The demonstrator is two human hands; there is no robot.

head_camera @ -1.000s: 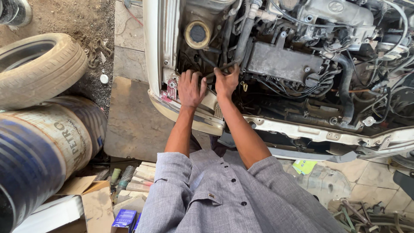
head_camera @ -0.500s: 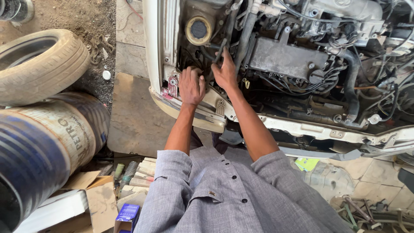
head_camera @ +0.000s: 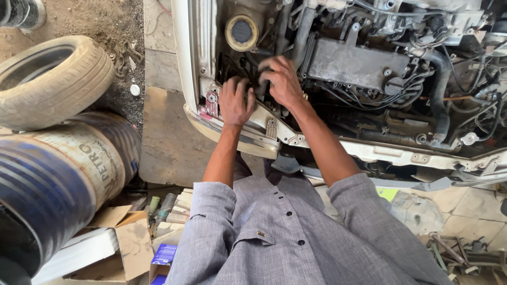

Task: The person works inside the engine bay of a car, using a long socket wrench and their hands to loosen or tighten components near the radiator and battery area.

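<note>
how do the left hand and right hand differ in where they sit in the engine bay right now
The left hand lies nearer the car's white front edge, fingers spread flat; the right hand reaches deeper among the dark engine parts, fingers curled and blurred. The left hand sits beside a small red part; the right hand sits below the round yellow-rimmed cap. Both are bare, with grey sleeves pushed up, and close together. Whether either grips anything is hidden.

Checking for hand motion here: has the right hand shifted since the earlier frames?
Yes. The right hand has moved up, away from the white front panel and toward the round yellow-rimmed cap.
</note>
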